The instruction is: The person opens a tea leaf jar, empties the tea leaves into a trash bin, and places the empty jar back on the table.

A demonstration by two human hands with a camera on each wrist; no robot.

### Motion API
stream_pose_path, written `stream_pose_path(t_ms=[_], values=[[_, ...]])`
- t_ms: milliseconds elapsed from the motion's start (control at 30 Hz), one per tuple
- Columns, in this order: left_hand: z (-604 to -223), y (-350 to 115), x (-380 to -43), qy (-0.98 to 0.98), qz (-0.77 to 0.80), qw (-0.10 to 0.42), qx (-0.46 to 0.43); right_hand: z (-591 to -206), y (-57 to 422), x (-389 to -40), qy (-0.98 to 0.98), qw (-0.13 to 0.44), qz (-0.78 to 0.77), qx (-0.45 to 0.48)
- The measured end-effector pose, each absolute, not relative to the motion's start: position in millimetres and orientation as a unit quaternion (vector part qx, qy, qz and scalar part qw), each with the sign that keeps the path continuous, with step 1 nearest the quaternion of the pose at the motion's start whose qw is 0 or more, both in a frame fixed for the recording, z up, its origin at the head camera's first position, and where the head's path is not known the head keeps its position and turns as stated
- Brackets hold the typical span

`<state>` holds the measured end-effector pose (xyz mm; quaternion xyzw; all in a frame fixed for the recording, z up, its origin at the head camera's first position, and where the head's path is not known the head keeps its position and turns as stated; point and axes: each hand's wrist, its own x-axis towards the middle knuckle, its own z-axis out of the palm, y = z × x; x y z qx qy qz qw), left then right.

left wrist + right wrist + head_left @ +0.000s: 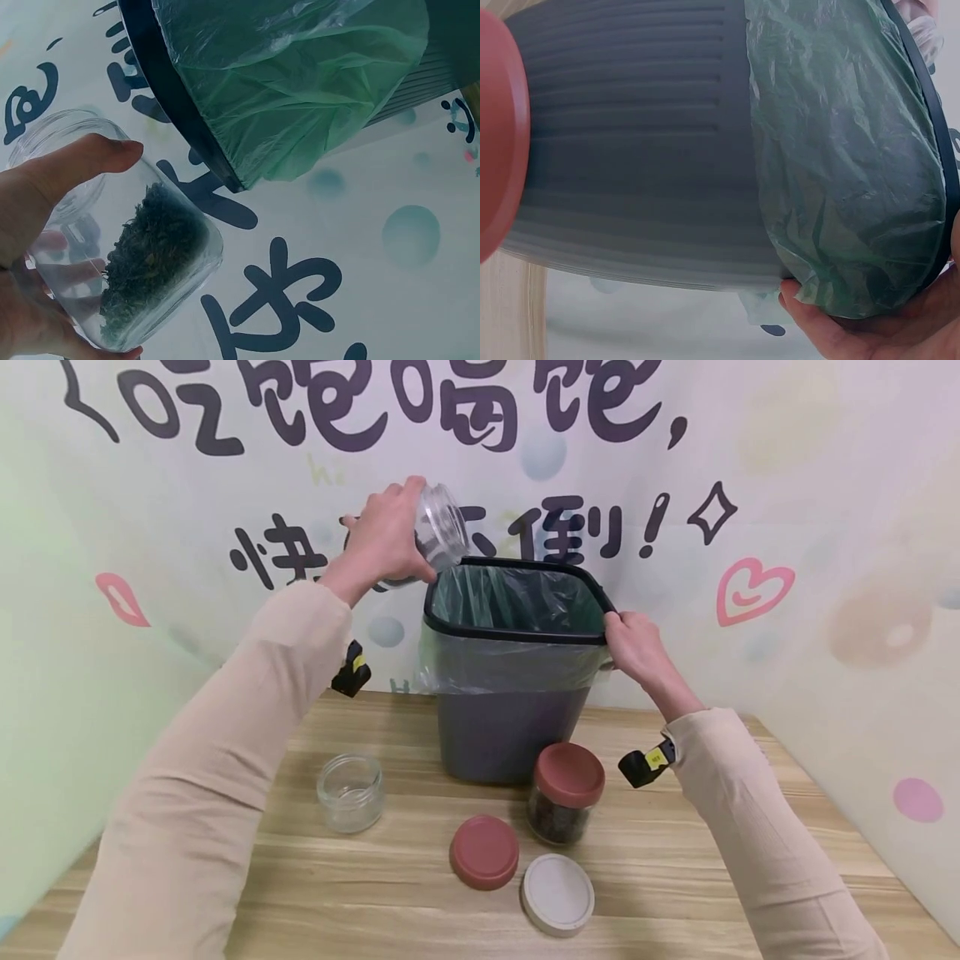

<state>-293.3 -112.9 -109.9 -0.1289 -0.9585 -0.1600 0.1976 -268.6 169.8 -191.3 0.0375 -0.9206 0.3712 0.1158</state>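
My left hand [386, 533] grips a clear glass jar [441, 522] from above, tilted with its mouth toward the left edge of a grey trash bin [510, 718]. In the left wrist view, dark green dried leaves [154, 259] that look like tea lie heaped inside the jar. A translucent green plastic liner [517, 602] covers the bin's inside and folds over its black rim. On the bin's right side, my right hand [637, 647] grips the rim, its fingers against the liner [840, 157] in the right wrist view.
Left of the bin stands an open glass jar [350, 795]. A red-lidded jar [567, 793] with dark contents stands near the bin's front right. Before it lie a red lid [485, 852] and a white lid [558, 894] on the wooden table [330, 893]. A printed wall [817, 510] rises behind.
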Motion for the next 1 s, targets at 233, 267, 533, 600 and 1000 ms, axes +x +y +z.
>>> stream_pose_path(t_ms=[233,267,533,600,1000], values=[[-108.0,-101.2,-296.1,-0.963,-0.101,0.203,-0.144,-191.9,169.5,-269.5,-0.921,0.122,0.367,0.036],[-107.8,-99.6,-296.3,-0.964,-0.092,0.203,-0.145,-191.9,169.4,-269.6,-0.921,0.122,0.367,0.036],[-108.7,-88.6,-298.4,-0.966,-0.018,0.203,-0.158,-191.0,168.5,-268.9,-0.924,0.116,0.363,0.036],[-109.6,-87.0,-299.1,-0.965,-0.001,0.206,-0.161,-190.8,168.0,-268.8,-0.924,0.117,0.362,0.036],[-115.4,-77.3,-300.6,-0.955,0.067,0.222,-0.187,-191.3,168.6,-269.2,-0.924,0.128,0.359,0.034]])
